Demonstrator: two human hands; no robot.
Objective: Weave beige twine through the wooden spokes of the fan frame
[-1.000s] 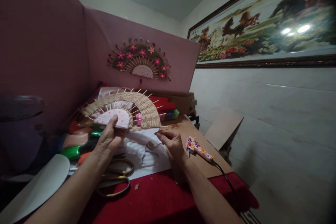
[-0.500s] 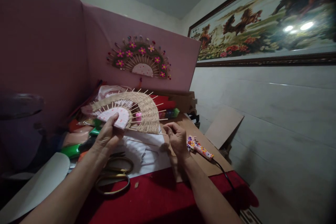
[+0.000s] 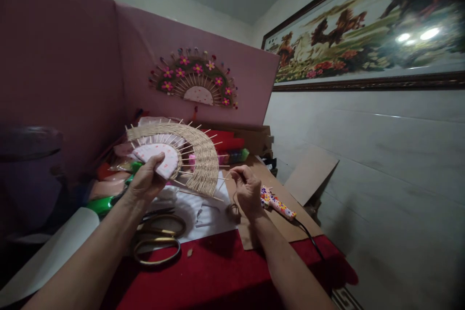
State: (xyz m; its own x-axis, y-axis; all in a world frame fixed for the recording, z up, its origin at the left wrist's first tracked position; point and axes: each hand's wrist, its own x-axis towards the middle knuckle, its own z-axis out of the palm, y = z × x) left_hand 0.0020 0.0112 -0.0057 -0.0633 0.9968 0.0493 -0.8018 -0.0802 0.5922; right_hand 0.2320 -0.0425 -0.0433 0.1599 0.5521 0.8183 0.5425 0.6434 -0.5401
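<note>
**Inspector A:** Room first. A tiled wall [image 3: 381, 155] runs along the right, with a long framed picture [image 3: 363, 24] of horses hung on it. A pink board [image 3: 152, 58] stands behind the work surface, and a finished fan [image 3: 196, 82] with pink flowers is fixed to it.

**Inspector B:** Surface?

**Inspector A:** A table under a red cloth [image 3: 218, 276]. On it lie a sheet of brown cardboard [image 3: 279, 223], a white sheet [image 3: 203, 210], gold-handled scissors [image 3: 158, 242] and a spotted glue gun [image 3: 278, 203] with a black cord leading off to the right.

**Inspector B:** Containers?

**Inspector A:** A cardboard box [image 3: 254, 138] at the back. Red rolls [image 3: 227, 141] lie just beside it; whether they sit inside, I cannot tell.

**Inspector B:** The hands?

**Inspector A:** The left hand [image 3: 145, 181] is clamped on the pale dotted base of a woven fan [image 3: 181, 155], held tilted in the air above the white sheet. The right hand [image 3: 247, 189] is curled nearly closed just beside the fan's lower edge; a thin strand of twine [image 3: 232, 209] hangs below it, though the pinch itself is too small to confirm.

**Inspector B:** Anything obscured?

**Inspector A:** The clutter at left, green and orange shapes, is dark and blurred. A pale sheet [image 3: 54, 252] is cut off at the bottom left.
</note>
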